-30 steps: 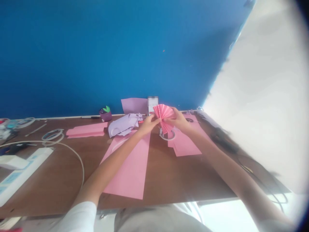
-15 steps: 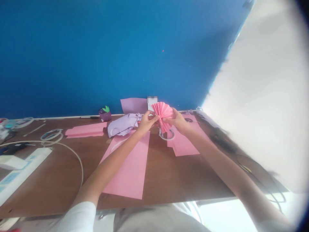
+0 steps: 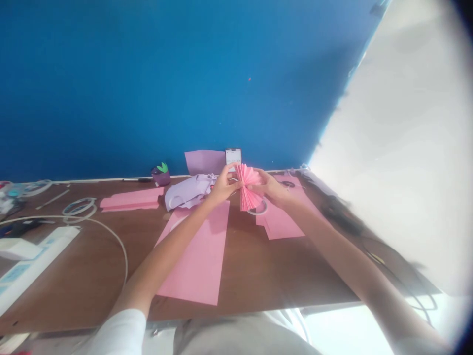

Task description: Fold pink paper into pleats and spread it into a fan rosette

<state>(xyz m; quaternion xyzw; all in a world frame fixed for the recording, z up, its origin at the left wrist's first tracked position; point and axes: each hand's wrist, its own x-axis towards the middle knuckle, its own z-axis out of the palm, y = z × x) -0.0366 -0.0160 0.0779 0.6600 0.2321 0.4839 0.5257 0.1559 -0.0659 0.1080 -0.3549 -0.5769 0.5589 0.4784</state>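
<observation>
Between my two hands is a pleated pink paper fan, held up above the far part of the table and spread out above and below its pinched middle. My left hand grips its left side, thumb at the centre. From the right, my right hand holds the other side, with the thumb near the centre too. Behind and below the fan, a white ring-shaped roll is partly hidden. A pink sheet lies under my left forearm, and more pink sheets lie below my right hand.
A phone leans at the blue wall beside a purple sheet. Crumpled lilac paper, folded pink paper, a small purple pot and a pen lie leftward. A power strip and cable occupy the left side.
The fan has turned and opened wider, its lower pleats now spreading further down and right. Both hands have shifted slightly around its middle. The phone screen shows more clearly.
</observation>
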